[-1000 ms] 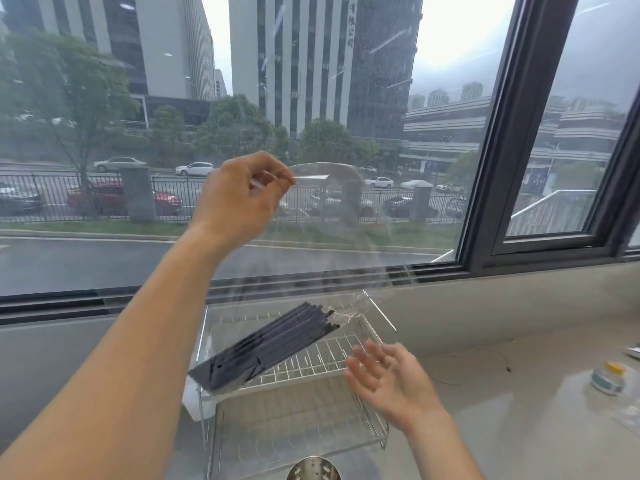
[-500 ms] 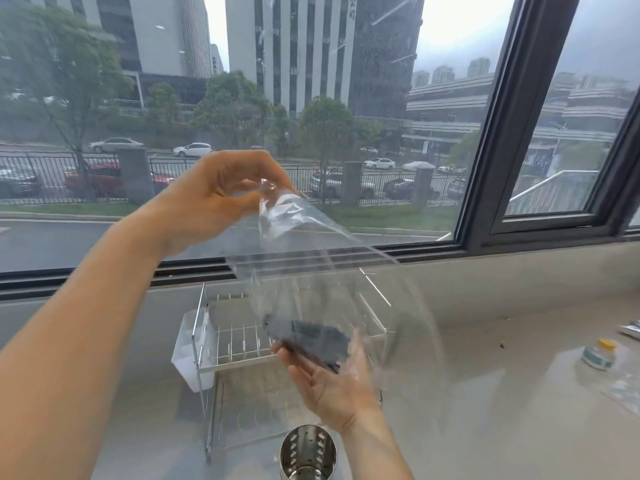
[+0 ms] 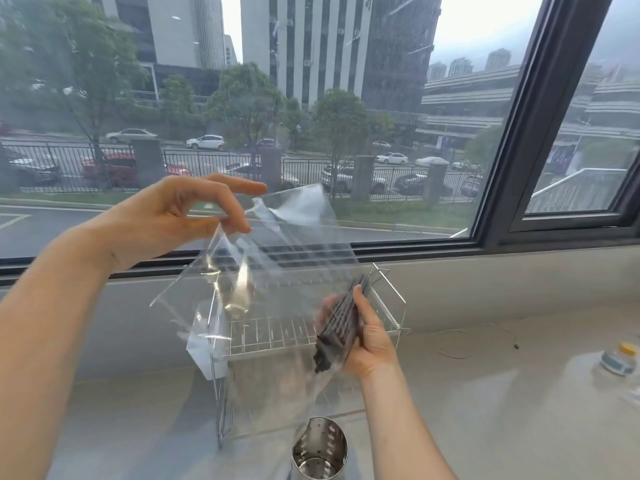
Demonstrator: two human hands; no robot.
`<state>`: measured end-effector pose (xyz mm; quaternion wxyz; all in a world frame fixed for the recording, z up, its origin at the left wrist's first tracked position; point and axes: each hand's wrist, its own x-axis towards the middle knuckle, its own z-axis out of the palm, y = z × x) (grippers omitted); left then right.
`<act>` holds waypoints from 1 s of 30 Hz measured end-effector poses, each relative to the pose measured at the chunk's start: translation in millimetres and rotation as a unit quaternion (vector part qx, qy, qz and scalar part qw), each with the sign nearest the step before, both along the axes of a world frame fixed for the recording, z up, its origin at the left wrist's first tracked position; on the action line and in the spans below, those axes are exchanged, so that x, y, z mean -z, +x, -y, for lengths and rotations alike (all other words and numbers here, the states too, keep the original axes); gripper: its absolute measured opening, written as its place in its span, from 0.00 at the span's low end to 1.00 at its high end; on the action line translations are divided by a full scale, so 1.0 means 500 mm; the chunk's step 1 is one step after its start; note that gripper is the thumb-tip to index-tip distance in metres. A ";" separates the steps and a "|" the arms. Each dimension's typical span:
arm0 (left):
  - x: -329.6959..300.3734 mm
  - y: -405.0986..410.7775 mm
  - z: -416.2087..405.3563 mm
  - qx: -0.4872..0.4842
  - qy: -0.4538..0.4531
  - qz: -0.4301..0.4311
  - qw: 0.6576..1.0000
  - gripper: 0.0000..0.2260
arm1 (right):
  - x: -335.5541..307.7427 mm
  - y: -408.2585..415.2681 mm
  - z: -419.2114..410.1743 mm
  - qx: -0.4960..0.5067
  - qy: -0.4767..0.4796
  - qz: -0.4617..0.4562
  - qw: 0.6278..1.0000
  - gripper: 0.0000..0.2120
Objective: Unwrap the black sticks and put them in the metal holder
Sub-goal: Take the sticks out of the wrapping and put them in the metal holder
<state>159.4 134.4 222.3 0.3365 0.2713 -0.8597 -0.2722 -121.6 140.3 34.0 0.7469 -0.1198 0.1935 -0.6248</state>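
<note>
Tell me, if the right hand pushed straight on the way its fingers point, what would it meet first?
Probably the wire dish rack right behind the right hand and its black sticks; depth is unclear.

A thin, clear plastic wrapper (image 3: 277,258) looks glossy and crinkled. The bundle of black sticks (image 3: 341,320) appears matt and ridged. At 6 o'clock, a perforated cylindrical metal holder (image 3: 320,448) shines mirror-bright. The silver wire dish rack (image 3: 277,337) gleams; the pale beige worktop (image 3: 502,410) is smooth, faintly reflective.
</note>
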 end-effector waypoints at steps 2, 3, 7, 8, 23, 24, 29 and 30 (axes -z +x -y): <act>0.017 0.008 0.012 -0.011 0.016 -0.002 1.000 0.07 | -0.012 -0.018 0.007 0.040 -0.009 -0.010 0.999 0.06; 0.028 0.012 0.019 -0.019 0.027 -0.003 0.999 0.08 | -0.021 -0.029 0.010 0.051 -0.012 -0.022 0.998 0.03; 0.081 0.026 0.044 -0.070 0.079 -0.018 0.994 0.18 | -0.046 -0.081 0.011 0.107 -0.014 -0.073 0.991 0.06; 0.097 0.024 0.048 -0.096 0.095 -0.038 0.990 0.21 | -0.050 -0.094 0.010 0.122 -0.011 -0.090 0.988 0.03; 0.351 -0.129 0.068 -0.199 0.241 -0.057 0.948 0.39 | 0.018 -0.098 -0.016 0.285 -0.056 -0.429 0.856 0.10; 0.362 -0.130 0.065 -0.213 0.231 -0.061 0.947 0.35 | 0.020 -0.094 -0.017 0.292 -0.059 -0.437 0.849 0.11; 0.412 -0.125 0.055 -0.255 0.200 -0.092 0.942 0.15 | 0.033 -0.077 -0.025 0.298 -0.097 -0.473 0.823 0.08; 0.422 -0.124 0.052 -0.257 0.204 -0.098 0.940 0.13 | 0.038 -0.073 -0.027 0.295 -0.101 -0.476 0.822 0.08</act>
